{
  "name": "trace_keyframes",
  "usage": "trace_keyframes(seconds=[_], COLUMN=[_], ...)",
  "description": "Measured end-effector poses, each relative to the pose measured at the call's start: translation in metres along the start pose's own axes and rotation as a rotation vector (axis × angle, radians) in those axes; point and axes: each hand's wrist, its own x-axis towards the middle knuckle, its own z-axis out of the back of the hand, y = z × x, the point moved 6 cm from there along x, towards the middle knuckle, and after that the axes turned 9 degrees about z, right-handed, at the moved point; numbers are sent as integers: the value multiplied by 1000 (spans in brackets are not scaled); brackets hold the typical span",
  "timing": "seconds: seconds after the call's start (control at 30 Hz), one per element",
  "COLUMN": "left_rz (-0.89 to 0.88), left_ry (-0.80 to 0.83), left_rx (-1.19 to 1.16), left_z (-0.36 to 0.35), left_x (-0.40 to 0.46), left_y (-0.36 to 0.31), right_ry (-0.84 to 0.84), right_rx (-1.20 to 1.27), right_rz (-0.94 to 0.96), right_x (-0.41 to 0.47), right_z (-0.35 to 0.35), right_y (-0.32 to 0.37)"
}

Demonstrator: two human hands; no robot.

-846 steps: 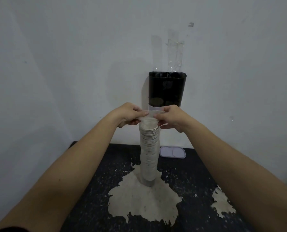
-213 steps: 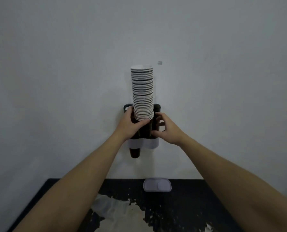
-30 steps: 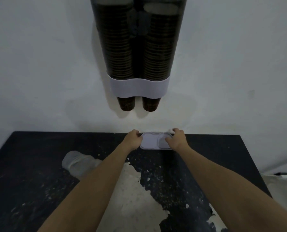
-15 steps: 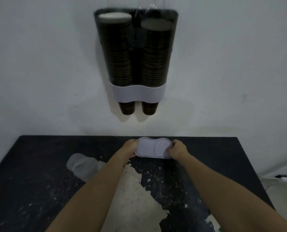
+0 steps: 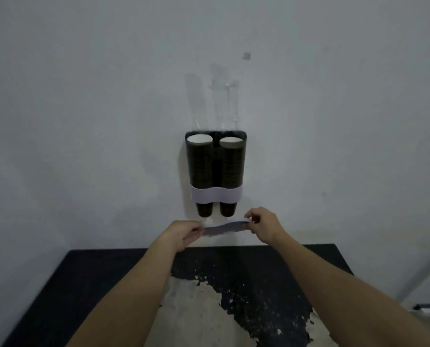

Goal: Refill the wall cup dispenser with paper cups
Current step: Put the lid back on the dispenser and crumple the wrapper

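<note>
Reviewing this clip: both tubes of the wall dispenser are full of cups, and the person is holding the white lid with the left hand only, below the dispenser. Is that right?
Not quite. The head view shows the white lid held by both hands: the left hand grips its left end and the right hand pinches its right end. The rest stands: both tubes of the wall dispenser are full of cups, and the lid is below it.

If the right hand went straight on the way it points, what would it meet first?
Probably the white wall just below the cup dispenser; the right hand, holding the lid, points there. Depth is unclear.

Dark dispenser (image 5: 216, 169) with pale lavender band, white cup mouths; black table (image 5: 103, 284) patched beige.
</note>
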Motion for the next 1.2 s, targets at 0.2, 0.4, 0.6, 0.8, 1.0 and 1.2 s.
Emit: trace_keyframes(seconds=[0.2, 0.4, 0.6, 0.8, 1.0, 1.2], left_rz=[-76, -314, -583, -728, -807, -832], left_ry=[58, 161, 171, 114, -25, -198], left_rx=[-53, -84, -142, -94, 61, 300], left_z=[2, -10, -18, -24, -33, -38], left_x=[-65, -120, -166, -176, -163, -144], left_y=[-40, -85, -125, -153, -173, -185], right_ry=[-138, -322, -316, -373, -422, -423], right_rx=[40, 140, 259, 249, 130, 109], right_rz=[159, 310, 376, 414, 396, 334], right_x=[-12, -23, -26, -5, 26, 53], right_z=[53, 105, 136, 154, 157, 148], right_y=[59, 100, 127, 143, 143, 130])
